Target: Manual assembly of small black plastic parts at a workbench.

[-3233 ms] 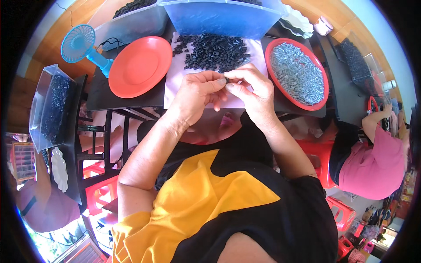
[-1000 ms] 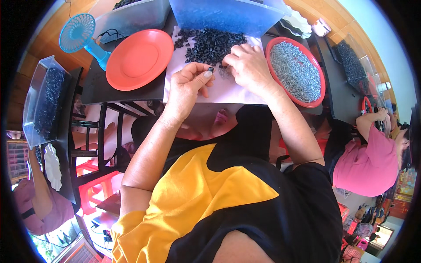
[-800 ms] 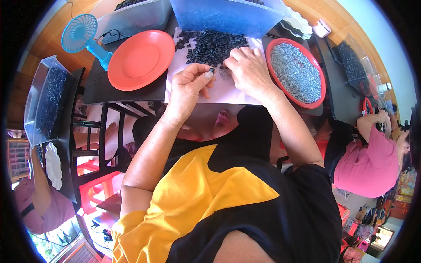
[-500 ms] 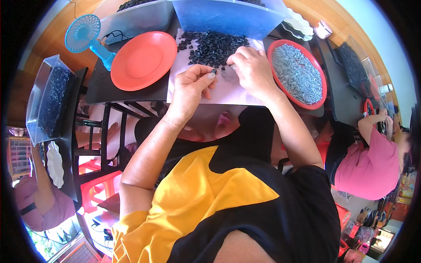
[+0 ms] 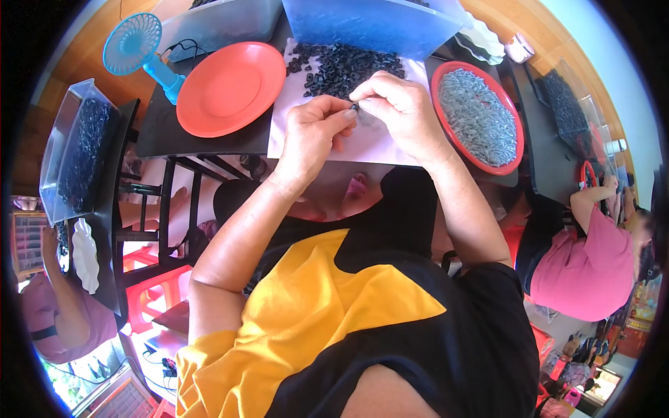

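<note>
My left hand and my right hand meet above the white sheet. Between their fingertips is a small black part; its exact shape is mostly covered by the fingers. Thumb and forefinger of the left hand pinch it, and the right fingertips press against it from the other side. Just beyond the hands lies a heap of small black plastic parts. Right of my right hand, a red tray holds many small silvery screw-like pieces.
An orange-red plate and a blue fan stand at left. Behind the heap is a translucent bin. Other bins of black parts sit at both sides. A person in pink sits at right, another person at left.
My right hand has come left from the edge of the heap to my left hand. Their fingertips now meet at the small black part. The view has shifted slightly.
</note>
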A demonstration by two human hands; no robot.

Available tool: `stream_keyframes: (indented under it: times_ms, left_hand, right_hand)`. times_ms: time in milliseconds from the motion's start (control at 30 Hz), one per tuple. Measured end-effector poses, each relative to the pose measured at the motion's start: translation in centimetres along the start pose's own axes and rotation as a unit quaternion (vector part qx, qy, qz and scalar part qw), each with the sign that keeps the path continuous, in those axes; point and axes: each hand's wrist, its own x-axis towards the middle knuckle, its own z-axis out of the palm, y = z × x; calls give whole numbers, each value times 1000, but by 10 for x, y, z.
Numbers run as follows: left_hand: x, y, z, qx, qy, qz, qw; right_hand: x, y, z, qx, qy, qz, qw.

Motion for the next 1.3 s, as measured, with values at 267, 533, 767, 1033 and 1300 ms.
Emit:
stream_keyframes:
  times_ms: [267,533,767,1033,1300]
  left_hand:
    - [0,0,1,-22,3,-1,1000]
    - [-1,-5,1,-30,23,13,999]
    - [-3,-4,4,-32,26,12,999]
    - [-4,-2,3,-26,23,15,999]
    - [-5,-1,5,-27,24,3,999]
  right_hand:
    - [8,-2,-1,-38,-39,-29,998]
    - [9,-18,3,-297,-77,-182,934]
    - [9,-13,0,-242,-91,-165,952]
    - [12,-14,2,-216,-68,-155,962]
    - [14,-13,3,-240,-77,-169,953]
